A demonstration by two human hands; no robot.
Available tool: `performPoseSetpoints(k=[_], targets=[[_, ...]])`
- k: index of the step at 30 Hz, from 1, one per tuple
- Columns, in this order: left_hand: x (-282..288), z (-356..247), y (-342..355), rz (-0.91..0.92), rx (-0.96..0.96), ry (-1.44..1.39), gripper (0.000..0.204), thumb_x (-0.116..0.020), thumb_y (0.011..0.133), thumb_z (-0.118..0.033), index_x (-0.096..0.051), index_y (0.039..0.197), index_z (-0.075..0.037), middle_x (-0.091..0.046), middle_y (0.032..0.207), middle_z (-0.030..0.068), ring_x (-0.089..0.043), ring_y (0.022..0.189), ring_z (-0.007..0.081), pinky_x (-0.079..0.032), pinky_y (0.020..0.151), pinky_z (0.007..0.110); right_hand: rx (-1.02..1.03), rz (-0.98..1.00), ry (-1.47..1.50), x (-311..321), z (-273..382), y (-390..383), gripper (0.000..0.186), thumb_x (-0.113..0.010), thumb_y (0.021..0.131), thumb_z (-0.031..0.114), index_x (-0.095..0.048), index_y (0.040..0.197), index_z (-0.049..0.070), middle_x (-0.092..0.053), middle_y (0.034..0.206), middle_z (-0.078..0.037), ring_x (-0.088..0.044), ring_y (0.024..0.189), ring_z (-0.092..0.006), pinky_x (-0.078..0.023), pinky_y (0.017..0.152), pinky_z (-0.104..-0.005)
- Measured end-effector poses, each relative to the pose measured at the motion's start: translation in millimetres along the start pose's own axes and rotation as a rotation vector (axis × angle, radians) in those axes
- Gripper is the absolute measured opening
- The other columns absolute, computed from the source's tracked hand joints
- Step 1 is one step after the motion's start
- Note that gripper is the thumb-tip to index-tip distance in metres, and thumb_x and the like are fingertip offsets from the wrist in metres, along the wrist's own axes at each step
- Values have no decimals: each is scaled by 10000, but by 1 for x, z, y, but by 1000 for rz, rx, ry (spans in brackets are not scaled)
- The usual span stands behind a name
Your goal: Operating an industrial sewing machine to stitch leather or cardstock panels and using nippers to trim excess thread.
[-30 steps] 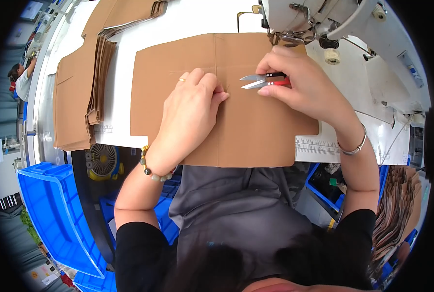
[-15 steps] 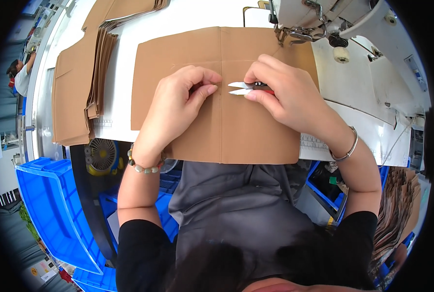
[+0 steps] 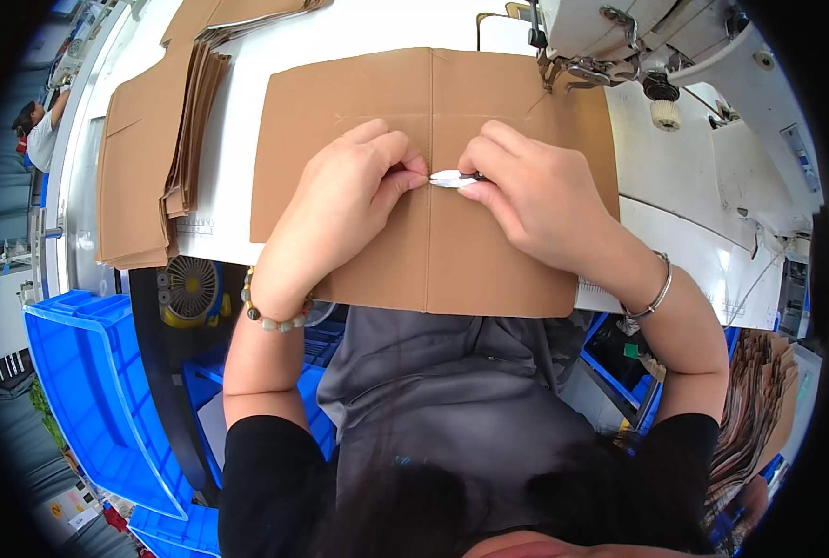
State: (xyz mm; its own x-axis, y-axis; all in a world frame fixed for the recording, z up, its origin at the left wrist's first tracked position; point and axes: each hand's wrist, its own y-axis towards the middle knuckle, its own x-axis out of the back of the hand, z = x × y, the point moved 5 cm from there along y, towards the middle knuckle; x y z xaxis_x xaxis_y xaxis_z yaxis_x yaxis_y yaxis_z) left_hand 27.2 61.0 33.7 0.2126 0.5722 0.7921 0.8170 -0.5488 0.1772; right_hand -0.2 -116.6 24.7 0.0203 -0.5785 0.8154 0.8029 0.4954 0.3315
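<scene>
A brown fabric piece (image 3: 498,274) with a stitched seam down its middle lies flat before me, its near edge at my apron. My right hand (image 3: 547,197) is closed around a small pair of thread snips (image 3: 450,179). The blades are together and their tips meet the seam, right by my left fingertips. My left hand (image 3: 349,200) rests on the fabric, thumb and forefinger pinched at the seam. Whatever lies between those fingers is too small to make out.
A sewing machine (image 3: 619,42) stands at the far right, its needle area over the fabric's far corner. Stacked brown pieces (image 3: 140,177) lie at the left. Below the white table (image 3: 219,237) are a blue crate (image 3: 98,400) and a small fan (image 3: 191,290); more pieces (image 3: 754,418) are piled at lower right.
The snips have moved left to my left fingertips, and their blades have gone from spread to together. My left hand stays pinched at the seam.
</scene>
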Motion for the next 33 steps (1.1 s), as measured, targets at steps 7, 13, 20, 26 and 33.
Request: performPoseSetpoints(k=[7,13,20,26,33], targets=[[-3,0,0,-4,36,26,28,-668,880,-65,-669,876,-37,-637,869,123,-633,875,331,-515,761,425,4,5,-49,-3,3,1,173,-701,873,153,-560,951,90,-576,907,-68,-663,766,-270,-521,602,-403],[-6,0,0,-12,43,25,34,-672,880,-71,-665,873,-38,-635,863,125,-630,884,336,-514,764,429,-1,3,-58,-2,4,2,173,-704,870,148,-561,949,91,-577,884,-68,-662,768,-280,-520,605,-410],[13,-4,-16,-104,64,3,53,-684,895,-45,-645,890,-10,-596,844,111,-603,779,283,-490,707,360,-68,-15,73,2,-2,3,146,-690,879,113,-594,984,74,-614,914,-78,-644,767,-288,-496,645,-382],[55,45,-133,-214,494,-332,88,-652,966,-51,-639,898,2,-559,834,-21,-492,755,51,-395,670,213,-142,-53,78,12,-13,-1,140,-671,911,165,-588,993,88,-614,936,-71,-649,815,-303,-502,684,-408],[40,178,-282,-376,1026,-36,238,-747,925,-241,-763,925,-3,-643,638,23,-553,570,67,-433,533,269,-122,3,66,11,-6,2,146,-663,929,153,-597,1024,63,-633,957,-85,-656,837,-276,-509,724,-357]])
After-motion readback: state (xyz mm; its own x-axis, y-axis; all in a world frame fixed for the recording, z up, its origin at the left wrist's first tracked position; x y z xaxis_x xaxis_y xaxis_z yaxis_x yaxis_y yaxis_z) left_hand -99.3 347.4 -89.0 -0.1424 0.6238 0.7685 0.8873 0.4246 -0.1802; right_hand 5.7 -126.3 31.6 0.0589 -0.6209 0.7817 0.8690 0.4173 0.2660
